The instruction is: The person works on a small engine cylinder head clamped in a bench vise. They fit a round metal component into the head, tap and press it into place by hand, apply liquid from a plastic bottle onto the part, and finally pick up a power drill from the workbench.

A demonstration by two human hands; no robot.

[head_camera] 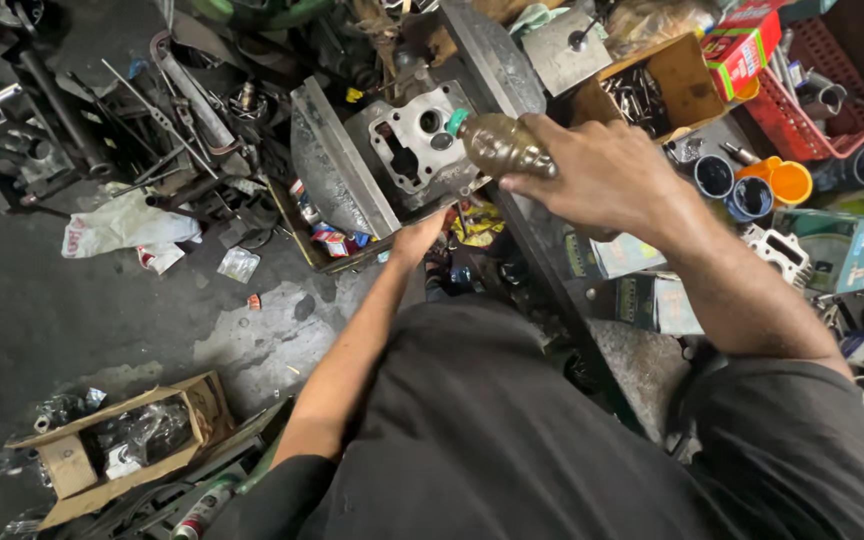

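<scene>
Grey concrete floor (42,310) lies below the cluttered desk (512,90). Metal engine head (412,150) sits on the desk between steel bars. My right hand (602,180) has its fingers (527,183) wrapped around a grimy bottle (502,147), tipped over the head. My left hand (417,238) presses under it, grip hidden.
</scene>
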